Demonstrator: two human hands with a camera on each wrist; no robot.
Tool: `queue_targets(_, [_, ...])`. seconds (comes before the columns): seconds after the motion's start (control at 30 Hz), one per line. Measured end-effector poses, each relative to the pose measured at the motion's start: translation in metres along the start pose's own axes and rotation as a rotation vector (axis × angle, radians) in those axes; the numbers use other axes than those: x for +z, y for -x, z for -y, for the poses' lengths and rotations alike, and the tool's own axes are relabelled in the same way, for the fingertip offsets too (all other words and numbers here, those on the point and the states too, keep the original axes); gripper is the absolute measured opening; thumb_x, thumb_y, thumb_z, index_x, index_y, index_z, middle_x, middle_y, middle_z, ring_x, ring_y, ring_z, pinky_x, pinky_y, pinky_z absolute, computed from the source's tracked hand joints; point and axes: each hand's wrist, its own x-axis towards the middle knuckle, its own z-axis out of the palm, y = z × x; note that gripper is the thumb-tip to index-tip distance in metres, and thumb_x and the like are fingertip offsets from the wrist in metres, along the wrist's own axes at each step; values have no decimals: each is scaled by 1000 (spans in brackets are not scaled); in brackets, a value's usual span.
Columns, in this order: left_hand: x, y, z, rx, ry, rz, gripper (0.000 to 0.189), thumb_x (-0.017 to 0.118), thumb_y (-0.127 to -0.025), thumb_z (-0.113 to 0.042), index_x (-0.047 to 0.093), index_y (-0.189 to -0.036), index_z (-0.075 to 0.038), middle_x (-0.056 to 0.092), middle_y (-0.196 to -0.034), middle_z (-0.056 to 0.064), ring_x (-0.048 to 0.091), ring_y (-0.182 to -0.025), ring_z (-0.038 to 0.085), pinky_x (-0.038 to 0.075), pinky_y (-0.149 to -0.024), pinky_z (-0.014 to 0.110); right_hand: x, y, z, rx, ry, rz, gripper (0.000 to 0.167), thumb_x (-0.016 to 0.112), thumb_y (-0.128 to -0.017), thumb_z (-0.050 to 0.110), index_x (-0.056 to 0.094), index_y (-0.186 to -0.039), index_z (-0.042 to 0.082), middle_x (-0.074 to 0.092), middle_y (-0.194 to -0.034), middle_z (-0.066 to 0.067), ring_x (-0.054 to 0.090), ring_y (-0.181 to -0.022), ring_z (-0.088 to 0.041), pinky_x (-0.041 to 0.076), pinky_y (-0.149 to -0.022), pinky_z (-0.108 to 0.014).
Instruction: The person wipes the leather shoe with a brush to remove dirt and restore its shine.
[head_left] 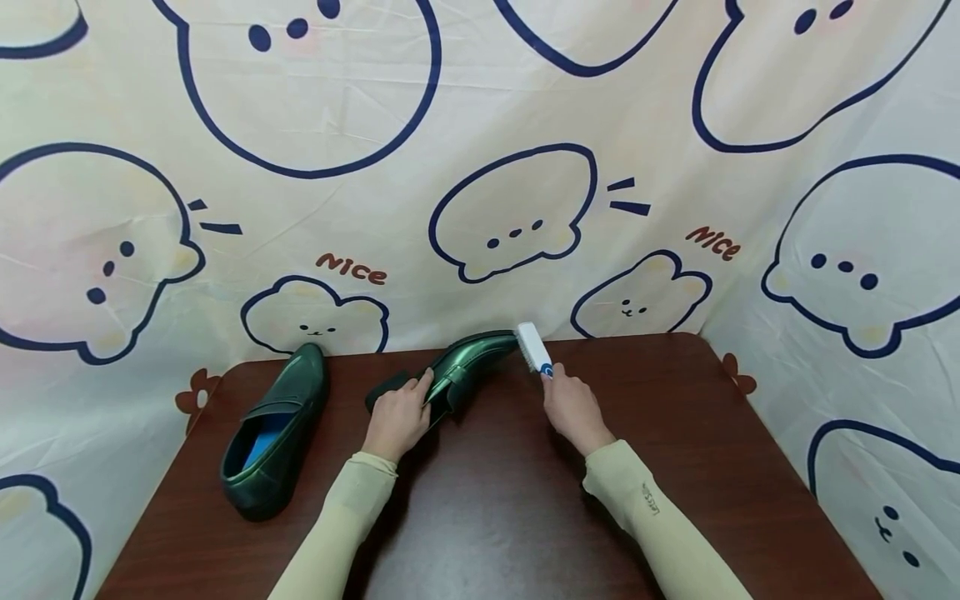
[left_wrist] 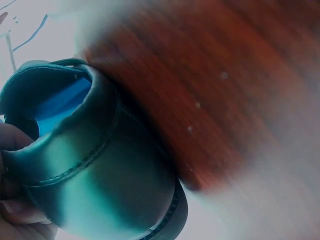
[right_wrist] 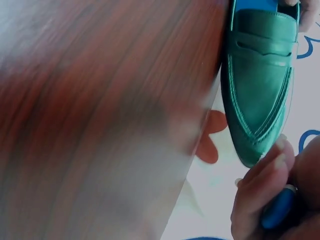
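Observation:
A dark green loafer (head_left: 480, 354) is held tilted on its side at the back of the table by my left hand (head_left: 401, 417). The left wrist view shows its heel (left_wrist: 100, 165) and blue insole, with the fingers (left_wrist: 20, 215) gripping the rim of the opening. My right hand (head_left: 573, 408) grips a white brush (head_left: 532, 346) by its handle. The brush head stands right by the loafer's toe; whether the bristles touch it, I cannot tell. In the right wrist view the handle's blue end (right_wrist: 277, 207) shows between the fingers, and the loafer's stitched upper (right_wrist: 260, 80) lies beyond.
The matching green loafer (head_left: 277, 442) stands upright at the table's left, toe toward the back. A white printed cloth (head_left: 510, 100) hangs along the back and sides of the dark brown wooden table (head_left: 480, 517).

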Motion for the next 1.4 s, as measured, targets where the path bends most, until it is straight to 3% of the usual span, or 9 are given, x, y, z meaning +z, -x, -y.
queue_targets(0.43, [3,0,2,20,-7,-36,54,72,-91,-11,59,-144,-4,74,-111,19,54,-52,20,46,-49,34,-18,1,-40,53,112,-52,32,47,-110,25,56,-110,-6,63,-80,-19,59,-59,-27,48,-52,-39])
queue_targets(0.93, [3,0,2,14,-9,-19,55,72,-92,-12,59,-144,-5,73,-115,19,59,-55,23,50,-52,38,-19,2,-57,113,244,35,32,47,-109,20,59,-102,-9,64,-83,-22,65,-69,-36,54,-60,-50])
queue_targets(1.23, [4,3,-3,108,-169,-35,55,72,-94,-14,54,-144,3,73,-107,18,48,-45,13,50,-48,34,-14,1,-61,170,264,58,34,47,-108,22,59,-103,-10,65,-87,-23,66,-72,-36,54,-61,-50])
queue_targets(1.4, [3,6,-5,119,-220,-72,62,78,-91,-19,55,-144,2,73,-106,15,48,-46,12,48,-46,31,-13,-1,-62,197,265,85,39,47,-108,26,58,-107,-11,66,-89,-23,66,-73,-35,55,-63,-50])
